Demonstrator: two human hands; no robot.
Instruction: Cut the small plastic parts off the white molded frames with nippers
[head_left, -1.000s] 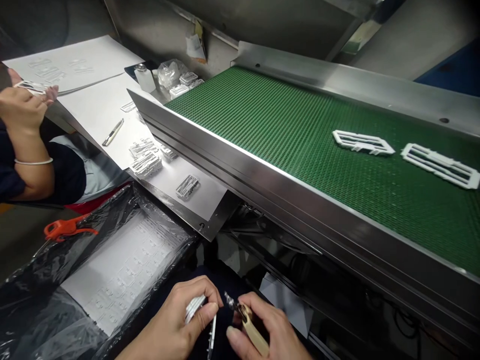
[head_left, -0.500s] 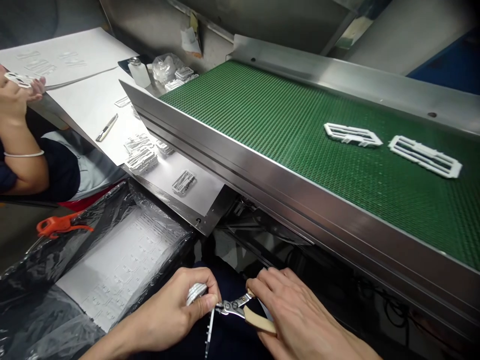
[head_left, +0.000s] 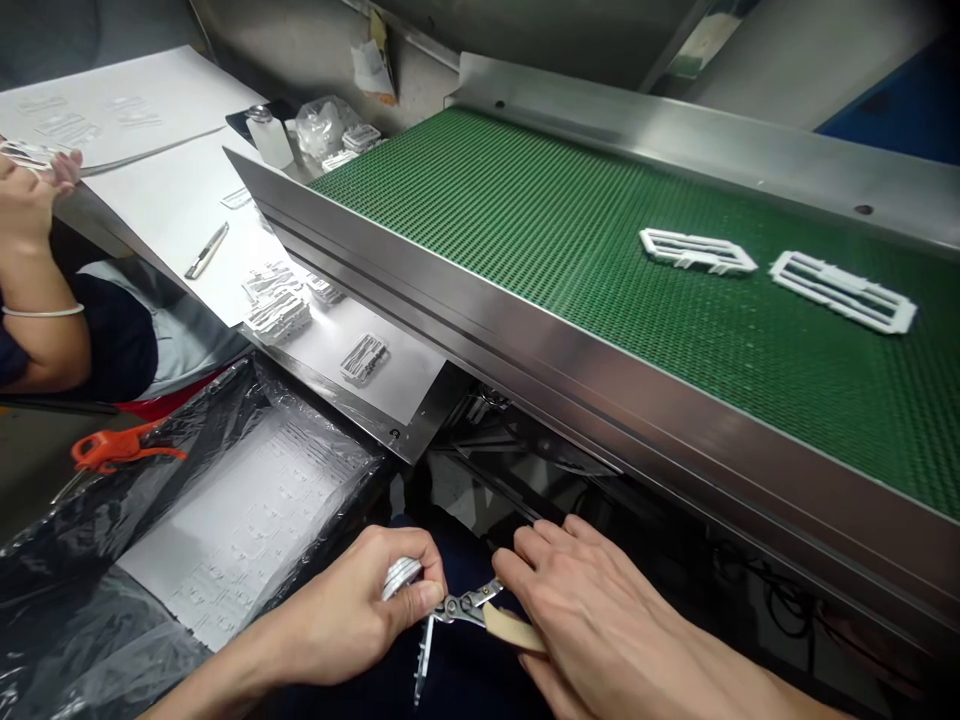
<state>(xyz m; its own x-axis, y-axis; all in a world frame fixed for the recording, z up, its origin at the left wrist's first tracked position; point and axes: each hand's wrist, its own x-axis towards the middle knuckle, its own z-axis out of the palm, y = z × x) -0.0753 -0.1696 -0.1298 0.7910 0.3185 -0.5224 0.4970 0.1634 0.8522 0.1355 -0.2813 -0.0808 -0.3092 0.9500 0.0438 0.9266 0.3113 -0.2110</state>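
Note:
My left hand (head_left: 367, 605) is closed on a white plastic part (head_left: 424, 660), whose thin toothed strip hangs below the thumb. A rounded, layered white end (head_left: 401, 575) shows between its curled fingers. My right hand (head_left: 577, 610) is wrapped round the cream-coloured handles of a pair of metal nippers (head_left: 466, 607). The nippers' jaws point left and meet the part at my left thumb tip; the fingers hide the exact contact.
A green conveyor belt (head_left: 525, 220) carries two white frames (head_left: 697, 250). At left are white sheets (head_left: 157, 195), a cutter knife (head_left: 207, 250), stacked parts (head_left: 276, 300), a black-lined box (head_left: 97, 580) and an orange air gun (head_left: 112, 450). A co-worker's hand (head_left: 30, 195) holds another frame.
The nippers' handles look slightly closer together. The hanging strip has turned a little, showing more of its toothed side. The whole view has shifted slightly.

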